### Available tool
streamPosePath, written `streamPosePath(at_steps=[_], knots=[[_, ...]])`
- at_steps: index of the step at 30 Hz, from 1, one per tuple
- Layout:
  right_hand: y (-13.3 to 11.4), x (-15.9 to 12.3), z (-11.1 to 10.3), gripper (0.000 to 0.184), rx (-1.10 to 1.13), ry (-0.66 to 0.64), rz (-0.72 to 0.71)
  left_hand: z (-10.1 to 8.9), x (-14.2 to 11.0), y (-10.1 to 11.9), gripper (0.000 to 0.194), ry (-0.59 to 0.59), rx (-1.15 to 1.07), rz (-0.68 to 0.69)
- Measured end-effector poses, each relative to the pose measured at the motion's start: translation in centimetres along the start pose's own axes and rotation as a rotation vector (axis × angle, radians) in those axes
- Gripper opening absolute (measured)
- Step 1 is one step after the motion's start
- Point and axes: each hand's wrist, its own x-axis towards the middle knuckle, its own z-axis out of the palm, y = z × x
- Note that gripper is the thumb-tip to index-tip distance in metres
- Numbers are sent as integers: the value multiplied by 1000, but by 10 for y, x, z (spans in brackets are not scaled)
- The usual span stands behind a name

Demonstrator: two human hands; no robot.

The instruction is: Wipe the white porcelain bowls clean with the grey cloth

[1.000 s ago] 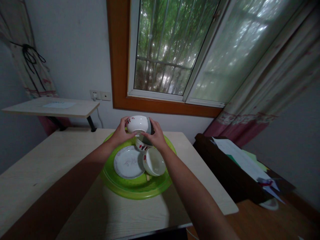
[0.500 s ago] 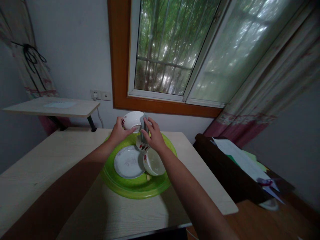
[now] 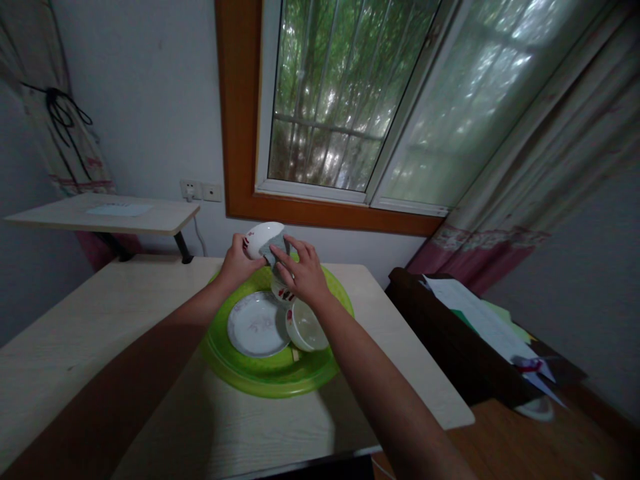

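Note:
My left hand (image 3: 236, 263) grips a white bowl (image 3: 260, 237) with red decoration by its left side, tilted above the green basin (image 3: 250, 387). Against the bowl's outside, my right hand (image 3: 304, 267) presses a grey cloth (image 3: 274, 252), its fingers closed over it. Below the hands, a white plate (image 3: 257, 325) with a patterned rim lies in the basin. A second bowl (image 3: 306, 327) leans on its side to the right of the plate. Behind it, another bowl (image 3: 281, 291) with a dark red pattern is partly hidden by my right hand and the cloth.
The basin stands on a pale wooden table (image 3: 165, 293). A raised shelf (image 3: 100, 215) with a paper on it is at the back left. The window (image 3: 330, 127) is behind the table. Papers (image 3: 475, 317) lie on a dark piece of furniture at the right.
My right hand has shifted slightly left and down over the bowl, and the cloth now covers more of the bowl's outside. My left hand keeps its hold.

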Motion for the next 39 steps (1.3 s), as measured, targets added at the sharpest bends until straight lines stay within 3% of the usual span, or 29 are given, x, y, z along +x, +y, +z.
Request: streamPosePath(at_steps=[10, 23, 39], knots=[[12, -2, 7, 51, 117, 73, 121, -1, -1, 4, 64, 40, -47, -28], [-5, 0, -3, 48, -24, -34, -21, 0, -2, -2, 59, -70, 27, 22], [13, -2, 3, 46, 136, 65, 108, -4, 0, 1, 64, 29, -74, -28]])
